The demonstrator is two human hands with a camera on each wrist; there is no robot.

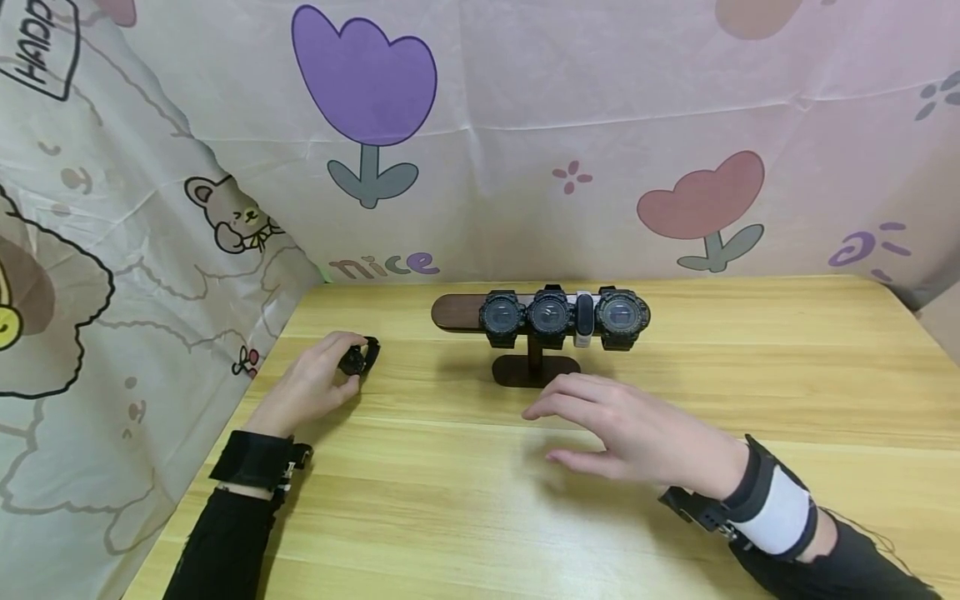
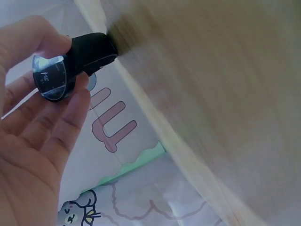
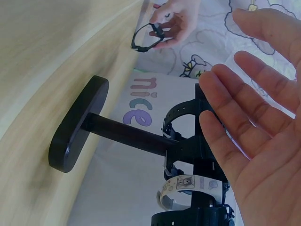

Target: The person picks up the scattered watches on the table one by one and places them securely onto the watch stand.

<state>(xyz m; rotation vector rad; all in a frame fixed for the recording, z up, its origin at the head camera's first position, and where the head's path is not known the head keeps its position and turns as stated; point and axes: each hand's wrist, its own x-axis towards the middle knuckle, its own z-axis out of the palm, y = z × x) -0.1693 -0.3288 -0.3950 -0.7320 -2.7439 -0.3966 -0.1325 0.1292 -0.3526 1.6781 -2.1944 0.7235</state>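
Observation:
My left hand (image 1: 318, 375) pinches a black wristwatch (image 1: 352, 361) between thumb and fingers at the table's left side. In the left wrist view this watch (image 2: 50, 77) shows a round dark dial, and its strap points away from the hand. A dark brown watch stand (image 1: 457, 313) stands upright near the back of the table. Its bar carries several black watches (image 1: 550, 315) and one slim band (image 1: 583, 321) with a pale, printed strap. In front of the stand, my right hand (image 1: 622, 429) hovers with spread fingers, holding nothing.
The stand's oval foot (image 1: 517, 372) rests on the light wooden table (image 1: 420, 500). Behind the table hangs a printed cloth (image 1: 510, 208), and another cloth (image 1: 150, 292) covers the left side, close to my left arm.

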